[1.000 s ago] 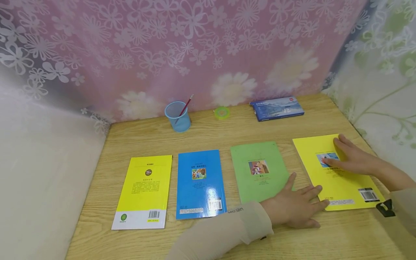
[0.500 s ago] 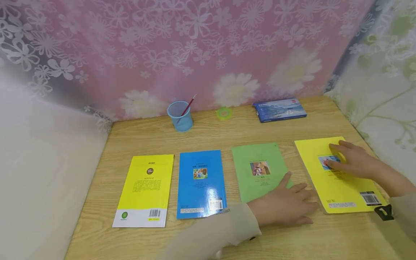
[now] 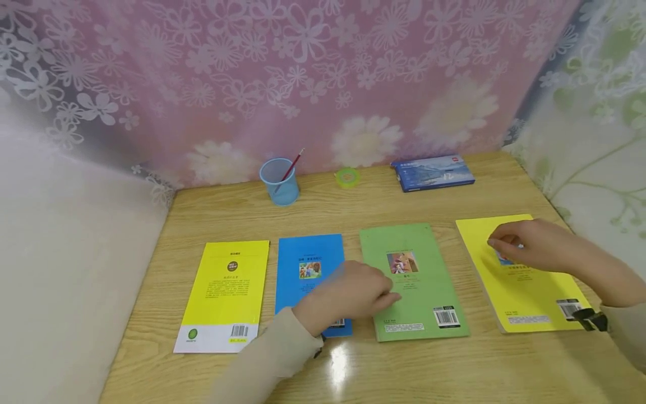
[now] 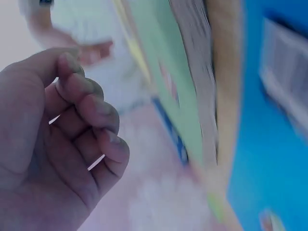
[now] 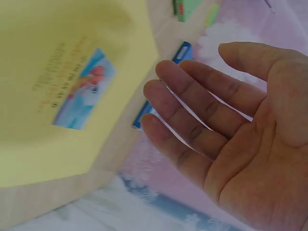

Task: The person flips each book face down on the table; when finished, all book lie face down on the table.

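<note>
Four books would be a row here, seen as several books lying back cover up. My left hand hovers over the blue book, its thumb side reaching the green book. In the left wrist view its fingers curl loosely around nothing. My right hand hangs over the right yellow book, covering part of its picture. The right wrist view shows that palm bare, with relaxed fingers. At the far left lies another yellow book with a white lower band, apart from both hands.
Along the back of the wooden table stand a blue mesh pencil cup with a red pencil, a small green tape roll and a flat blue box. Floral curtains hang behind and at the sides.
My left hand has left the gap beside the right yellow book and swung left over the blue book, uncovering the green book's lower part. My right hand's fingers have lifted and bent inward.
</note>
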### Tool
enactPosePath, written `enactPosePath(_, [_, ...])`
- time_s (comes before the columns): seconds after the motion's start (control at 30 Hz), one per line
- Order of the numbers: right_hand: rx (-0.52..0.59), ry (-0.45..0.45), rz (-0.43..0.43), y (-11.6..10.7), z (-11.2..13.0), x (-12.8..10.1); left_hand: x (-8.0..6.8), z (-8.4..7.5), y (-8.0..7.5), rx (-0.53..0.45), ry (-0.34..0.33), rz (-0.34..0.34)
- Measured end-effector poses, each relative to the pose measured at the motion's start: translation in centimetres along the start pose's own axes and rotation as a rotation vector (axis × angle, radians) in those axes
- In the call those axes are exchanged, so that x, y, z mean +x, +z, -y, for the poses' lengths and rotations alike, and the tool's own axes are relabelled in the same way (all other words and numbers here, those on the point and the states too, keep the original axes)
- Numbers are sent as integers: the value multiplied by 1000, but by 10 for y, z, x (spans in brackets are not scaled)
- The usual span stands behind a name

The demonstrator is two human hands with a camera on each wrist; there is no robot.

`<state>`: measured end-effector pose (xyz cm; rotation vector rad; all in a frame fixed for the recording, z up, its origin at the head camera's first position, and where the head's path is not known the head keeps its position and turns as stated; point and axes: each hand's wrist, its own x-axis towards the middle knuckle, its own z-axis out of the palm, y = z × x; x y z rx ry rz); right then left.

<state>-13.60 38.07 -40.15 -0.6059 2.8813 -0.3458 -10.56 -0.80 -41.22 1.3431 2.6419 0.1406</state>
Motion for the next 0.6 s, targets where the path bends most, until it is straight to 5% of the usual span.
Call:
enactPosePath(0.17, [-65,9,-25,-14,14,-2,-54,42,-12,-159,-115,-75])
enactPosePath(0.3, [-87,42,-33,-29,22,-7,-101,73,-24,-197,-216,-145])
enactPosePath(0.5, [-108,71,-134,-53,26,-17,-167,103,-42,-69,-410,-311])
enactPosePath(0.6, [-130,76,-220,-58,28,-21,-194,112,-49,14,-447,-456])
